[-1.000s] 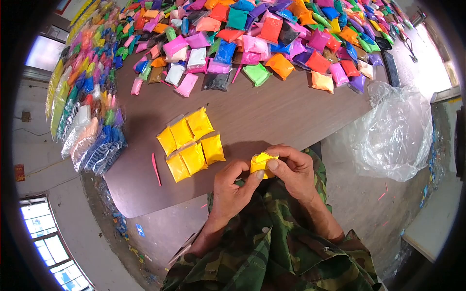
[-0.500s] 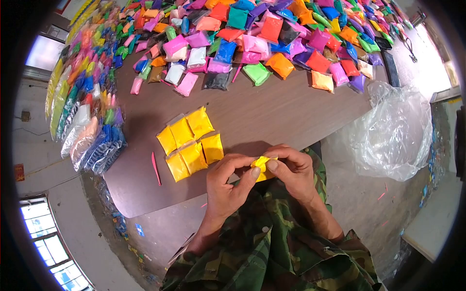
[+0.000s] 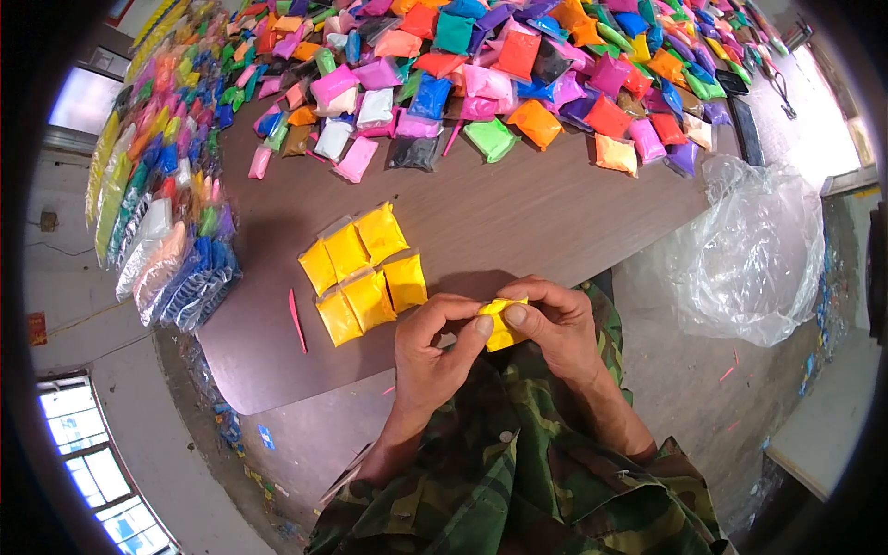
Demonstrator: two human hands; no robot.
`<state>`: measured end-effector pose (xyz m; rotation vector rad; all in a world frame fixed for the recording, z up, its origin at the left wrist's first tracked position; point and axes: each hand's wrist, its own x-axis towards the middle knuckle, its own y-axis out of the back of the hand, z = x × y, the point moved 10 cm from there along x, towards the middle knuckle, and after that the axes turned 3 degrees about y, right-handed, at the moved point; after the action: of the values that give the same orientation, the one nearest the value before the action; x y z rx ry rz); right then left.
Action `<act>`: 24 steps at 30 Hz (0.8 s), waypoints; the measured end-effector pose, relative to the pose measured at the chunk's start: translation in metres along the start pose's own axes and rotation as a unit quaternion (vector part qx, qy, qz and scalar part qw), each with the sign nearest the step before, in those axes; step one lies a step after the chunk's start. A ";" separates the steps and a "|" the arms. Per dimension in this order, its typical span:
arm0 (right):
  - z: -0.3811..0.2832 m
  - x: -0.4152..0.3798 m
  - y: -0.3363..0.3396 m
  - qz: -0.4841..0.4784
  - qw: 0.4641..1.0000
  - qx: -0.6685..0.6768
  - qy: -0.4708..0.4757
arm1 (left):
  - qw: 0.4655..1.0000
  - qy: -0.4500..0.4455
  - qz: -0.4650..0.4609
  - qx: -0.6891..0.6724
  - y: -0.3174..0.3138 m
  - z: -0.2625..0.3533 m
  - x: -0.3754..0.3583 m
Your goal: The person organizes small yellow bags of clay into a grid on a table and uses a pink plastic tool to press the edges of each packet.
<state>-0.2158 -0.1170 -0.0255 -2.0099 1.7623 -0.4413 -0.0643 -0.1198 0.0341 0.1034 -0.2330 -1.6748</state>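
A small yellow packet (image 3: 500,333) is pinched between my two hands, just past the table's near edge and above my lap. My left hand (image 3: 437,350) grips its left side with thumb and forefinger. On the other side, my right hand (image 3: 560,331) holds the packet's upper right corner, thumb laid on its face. Left of my hands, several yellow packets (image 3: 361,268) lie close together on the table in rows. Beside them rests a thin pink stick-like tool (image 3: 297,321).
Across the back of the brown table (image 3: 444,217) spreads a heap of colourful packets (image 3: 453,37). Bundled packets in clear bags (image 3: 166,222) line the left edge. A crumpled clear plastic bag (image 3: 749,254) sits at the right, and pink bits are scattered on the floor.
The yellow packet looks flatter and shows more of its face below my thumbs. My hands have shifted only slightly, and the things on the table are unmoved.
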 end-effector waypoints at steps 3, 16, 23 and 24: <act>0.000 -0.001 -0.001 0.004 1.000 0.013 -0.020 | 1.000 0.005 0.003 0.005 0.002 -0.006 -0.001; 0.009 -0.004 -0.006 0.006 1.000 0.016 -0.011 | 0.997 0.071 -0.004 -0.005 -0.004 -0.020 -0.006; 0.009 -0.004 -0.009 0.004 1.000 0.010 -0.024 | 0.997 0.068 -0.002 -0.022 -0.005 -0.018 -0.007; 0.009 -0.004 -0.009 0.004 1.000 0.008 -0.027 | 0.997 0.069 -0.002 -0.022 -0.005 -0.017 -0.007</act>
<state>-0.2045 -0.1110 -0.0282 -1.9850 1.7278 -0.3933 -0.0651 -0.1140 0.0160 0.1849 -0.0915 -1.6673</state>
